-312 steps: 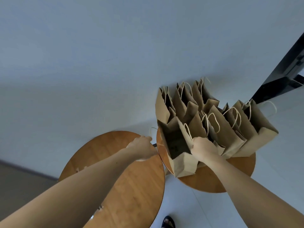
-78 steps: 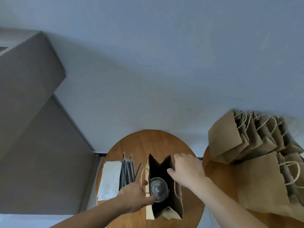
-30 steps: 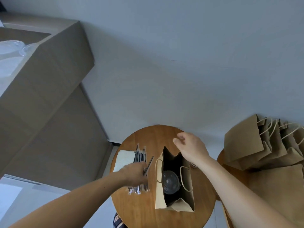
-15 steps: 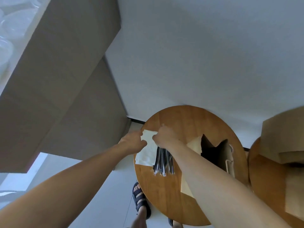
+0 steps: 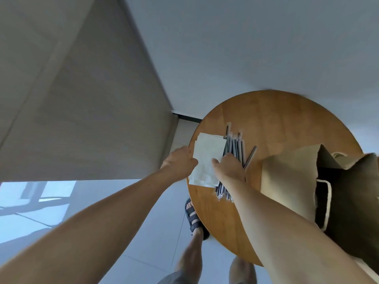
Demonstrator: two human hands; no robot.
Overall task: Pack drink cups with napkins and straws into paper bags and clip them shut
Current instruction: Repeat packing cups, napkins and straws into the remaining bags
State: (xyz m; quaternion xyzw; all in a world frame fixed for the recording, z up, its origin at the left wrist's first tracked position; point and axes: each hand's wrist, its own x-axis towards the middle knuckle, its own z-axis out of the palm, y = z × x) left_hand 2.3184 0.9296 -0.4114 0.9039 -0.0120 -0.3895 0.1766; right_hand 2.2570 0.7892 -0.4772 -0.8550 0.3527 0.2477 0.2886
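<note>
Two hands meet at the napkins [image 5: 207, 152] on the bench [image 5: 276, 124]: I see the left hand [image 5: 178, 163] pinching their edge and the right hand [image 5: 230, 170] on them, grip unclear; straws [image 5: 235, 144] just right of them, paper bag [image 5: 287, 177] beyond.

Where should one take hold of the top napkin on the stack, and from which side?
Probably best to pinch the left edge of the top napkin, coming from the left, where the left hand is. The stack lies flat, so only an edge can be lifted. The straws crowd its right edge, while the left edge sits free near the table rim.
</note>
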